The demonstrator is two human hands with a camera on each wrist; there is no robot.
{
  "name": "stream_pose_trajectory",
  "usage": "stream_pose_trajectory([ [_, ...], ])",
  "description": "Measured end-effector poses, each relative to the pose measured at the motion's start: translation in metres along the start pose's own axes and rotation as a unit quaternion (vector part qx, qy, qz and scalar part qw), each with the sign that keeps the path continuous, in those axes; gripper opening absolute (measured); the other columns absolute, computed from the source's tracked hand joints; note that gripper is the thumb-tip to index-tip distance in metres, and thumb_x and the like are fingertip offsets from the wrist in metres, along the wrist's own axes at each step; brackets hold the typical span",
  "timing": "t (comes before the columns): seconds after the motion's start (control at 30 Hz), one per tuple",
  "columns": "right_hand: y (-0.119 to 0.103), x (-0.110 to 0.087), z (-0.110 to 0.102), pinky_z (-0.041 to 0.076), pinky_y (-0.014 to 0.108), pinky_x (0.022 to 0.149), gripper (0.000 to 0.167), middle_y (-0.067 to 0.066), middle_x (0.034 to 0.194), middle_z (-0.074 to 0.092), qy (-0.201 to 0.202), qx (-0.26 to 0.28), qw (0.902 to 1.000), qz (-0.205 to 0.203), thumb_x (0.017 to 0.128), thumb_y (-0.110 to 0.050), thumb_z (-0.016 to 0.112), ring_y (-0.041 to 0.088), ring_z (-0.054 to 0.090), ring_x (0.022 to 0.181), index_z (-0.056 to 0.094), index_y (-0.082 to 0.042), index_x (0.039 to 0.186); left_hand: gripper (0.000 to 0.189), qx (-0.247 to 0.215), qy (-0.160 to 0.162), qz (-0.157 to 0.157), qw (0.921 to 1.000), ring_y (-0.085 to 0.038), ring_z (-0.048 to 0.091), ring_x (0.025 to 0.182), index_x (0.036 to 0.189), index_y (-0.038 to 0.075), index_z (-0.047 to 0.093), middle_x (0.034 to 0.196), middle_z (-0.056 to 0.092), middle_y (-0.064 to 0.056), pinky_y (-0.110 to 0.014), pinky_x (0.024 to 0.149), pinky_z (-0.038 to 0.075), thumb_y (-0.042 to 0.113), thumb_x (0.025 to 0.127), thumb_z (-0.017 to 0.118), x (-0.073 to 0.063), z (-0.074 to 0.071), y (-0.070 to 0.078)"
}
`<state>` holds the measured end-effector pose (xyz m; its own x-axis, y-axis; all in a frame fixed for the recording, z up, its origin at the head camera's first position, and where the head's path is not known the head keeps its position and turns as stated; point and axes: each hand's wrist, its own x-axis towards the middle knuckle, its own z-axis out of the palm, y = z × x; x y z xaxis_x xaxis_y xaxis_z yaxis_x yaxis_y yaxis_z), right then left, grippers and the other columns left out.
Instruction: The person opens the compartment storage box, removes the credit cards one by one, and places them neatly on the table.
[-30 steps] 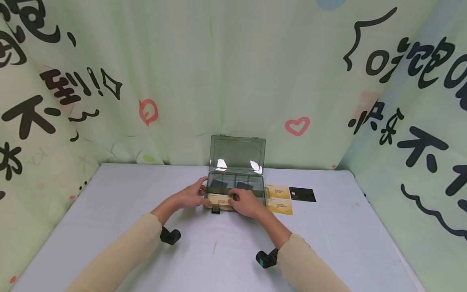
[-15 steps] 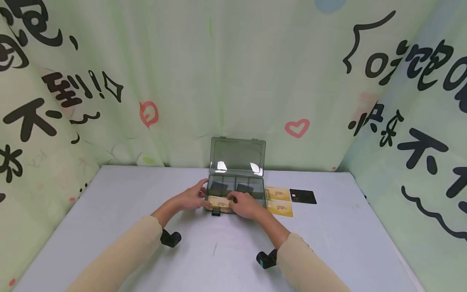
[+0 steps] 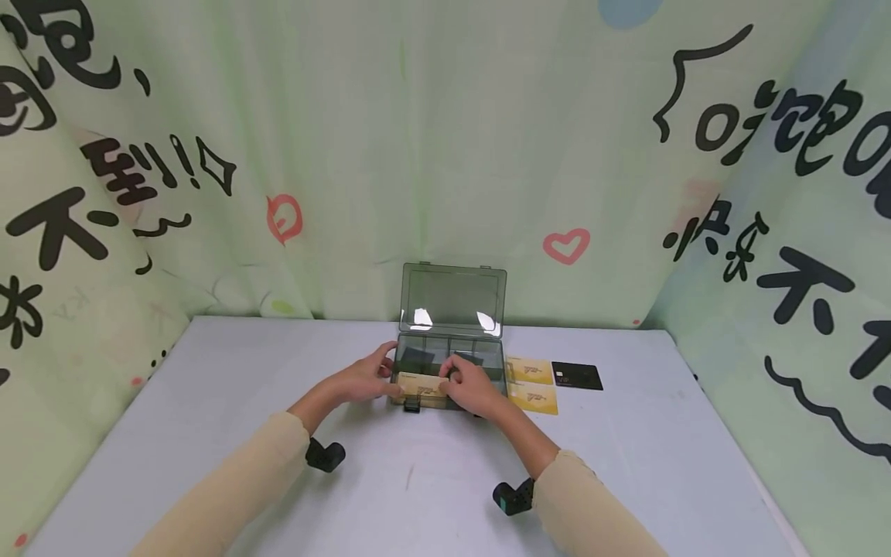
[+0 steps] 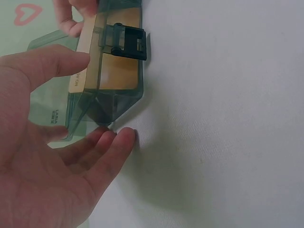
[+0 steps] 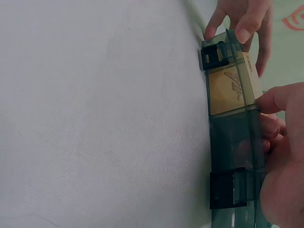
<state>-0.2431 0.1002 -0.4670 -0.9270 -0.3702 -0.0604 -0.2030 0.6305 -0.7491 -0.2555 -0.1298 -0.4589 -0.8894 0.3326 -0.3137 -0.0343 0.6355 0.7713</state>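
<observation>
A see-through grey-green plastic compartment box [image 3: 496, 370] sits with its lid [image 3: 454, 298] raised at the back. Yellow cards [image 3: 421, 384] stand in its front left compartment, seen through the front wall in both wrist views. My left hand [image 3: 363, 377] holds the box's left end, thumb [image 4: 71, 61] at the front rim by the cards and other fingers around the end. My right hand [image 3: 472, 387] reaches in with curled fingers and pinches the right end of the front card; its fingertips are partly hidden. Dark cards [image 3: 417, 357] lie in the rear compartments.
Right of the box, two yellow cards [image 3: 533, 398] and a black card [image 3: 578, 375] lie flat on the white table [image 3: 626, 464]. Black latches [image 5: 228, 190] hang on the box front. A printed curtain [image 3: 452, 155] surrounds the table's back and sides.
My right hand has shifted slightly right and up, baring more of the yellow card. My left hand keeps its place on the box; the view tilts slightly.
</observation>
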Motion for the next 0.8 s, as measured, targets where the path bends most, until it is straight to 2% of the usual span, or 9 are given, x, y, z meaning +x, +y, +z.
stream_pose_trajectory([
  [0.17, 0.002, 0.000, -0.001, 0.034, 0.024, 0.058, 0.010, -0.004, 0.065, 0.045, -0.001, -0.024, 0.9995, -0.020, 0.091, -0.010, 0.055, 0.011, 0.040, 0.060, 0.065, -0.007, 0.092, 0.096, 0.001, -0.003, 0.000, 1.0000, -0.029, 0.045, 0.128, 0.155, 0.016, 0.013, 0.143, 0.045, -0.016, -0.053, 0.106, 0.039, 0.027, 0.081, 0.073, 0.001, 0.000, 0.000],
  [0.33, 0.002, -0.002, -0.002, 0.035, 0.025, 0.060, 0.008, -0.004, 0.066, 0.045, 0.029, 0.020, 0.9992, -0.018, 0.091, -0.011, 0.059, 0.011, 0.041, 0.061, 0.067, -0.009, 0.093, 0.096, 0.001, -0.003, -0.005, 1.0000, -0.028, 0.045, 0.127, 0.155, 0.017, 0.013, 0.142, 0.045, -0.015, -0.052, 0.106, 0.039, 0.026, 0.081, 0.073, 0.001, 0.001, 0.000],
  [0.53, 0.002, -0.005, -0.006, 0.040, 0.027, 0.066, 0.006, 0.000, 0.079, 0.056, 0.069, 0.071, 0.9951, 0.000, 0.093, -0.013, 0.060, 0.014, 0.048, 0.073, 0.065, -0.009, 0.094, 0.094, 0.003, 0.001, -0.008, 1.0000, -0.029, 0.046, 0.128, 0.155, 0.017, 0.014, 0.142, 0.045, -0.015, -0.052, 0.107, 0.039, 0.025, 0.082, 0.073, 0.000, 0.001, 0.002],
  [0.67, 0.002, -0.007, -0.012, 0.046, 0.028, 0.070, 0.010, 0.005, 0.092, 0.063, 0.075, 0.083, 0.9936, 0.017, 0.096, -0.016, 0.058, 0.014, 0.054, 0.080, 0.063, -0.008, 0.101, 0.094, 0.000, 0.000, -0.006, 1.0000, -0.031, 0.045, 0.129, 0.155, 0.016, 0.013, 0.142, 0.045, -0.016, -0.053, 0.107, 0.038, 0.024, 0.083, 0.072, -0.001, 0.001, 0.003],
  [0.8, 0.002, -0.010, -0.018, 0.055, 0.034, 0.075, 0.012, 0.012, 0.102, 0.067, 0.072, 0.119, 0.9900, 0.025, 0.099, -0.015, 0.054, 0.018, 0.063, 0.084, 0.058, -0.006, 0.106, 0.093, -0.003, 0.000, -0.011, 0.9999, -0.031, 0.045, 0.130, 0.155, 0.016, 0.013, 0.143, 0.045, -0.016, -0.053, 0.108, 0.038, 0.023, 0.083, 0.072, -0.001, 0.001, 0.004],
])
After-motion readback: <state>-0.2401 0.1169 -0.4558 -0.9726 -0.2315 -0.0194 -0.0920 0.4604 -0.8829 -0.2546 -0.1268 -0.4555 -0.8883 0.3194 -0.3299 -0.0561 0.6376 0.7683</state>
